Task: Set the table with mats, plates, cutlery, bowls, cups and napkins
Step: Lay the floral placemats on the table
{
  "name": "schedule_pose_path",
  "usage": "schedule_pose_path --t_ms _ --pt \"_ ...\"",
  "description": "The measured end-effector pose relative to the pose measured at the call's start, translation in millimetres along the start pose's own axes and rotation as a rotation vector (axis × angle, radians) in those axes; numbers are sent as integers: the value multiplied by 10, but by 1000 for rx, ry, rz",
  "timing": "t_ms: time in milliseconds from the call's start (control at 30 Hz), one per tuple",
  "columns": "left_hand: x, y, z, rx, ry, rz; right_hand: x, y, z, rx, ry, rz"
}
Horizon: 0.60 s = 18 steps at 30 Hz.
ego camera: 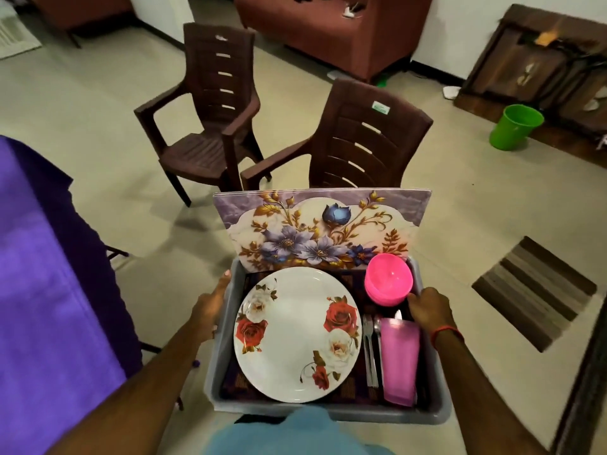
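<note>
I carry a grey plastic bin (328,413) in front of me. My left hand (210,307) grips its left rim and my right hand (427,307) grips its right rim. Inside lies a white plate (295,336) with red and white roses, on dark purple cloth. Floral mats (322,224) stand upright against the bin's far wall. Stacked pink bowls (389,279) sit in the far right corner. Steel cutlery (371,349) lies right of the plate, beside a pink cup (400,359) lying on its side.
A table under a purple cloth (49,290) is at my left. Two brown plastic chairs (210,113) (358,139) stand ahead on the tiled floor. A green bucket (515,131) and a striped doormat (533,292) are to the right.
</note>
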<state>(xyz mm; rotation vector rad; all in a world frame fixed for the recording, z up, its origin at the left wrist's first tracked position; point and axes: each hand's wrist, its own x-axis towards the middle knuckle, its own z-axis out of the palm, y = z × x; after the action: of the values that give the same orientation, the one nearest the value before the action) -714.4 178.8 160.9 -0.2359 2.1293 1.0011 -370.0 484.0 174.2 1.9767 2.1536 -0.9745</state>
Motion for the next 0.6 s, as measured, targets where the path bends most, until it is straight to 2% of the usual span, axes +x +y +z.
schedule_pose_path --t_ms 600 --pt "1401 835 -370 -123 111 -140 1693 -2242 336 -171 -98 -259"
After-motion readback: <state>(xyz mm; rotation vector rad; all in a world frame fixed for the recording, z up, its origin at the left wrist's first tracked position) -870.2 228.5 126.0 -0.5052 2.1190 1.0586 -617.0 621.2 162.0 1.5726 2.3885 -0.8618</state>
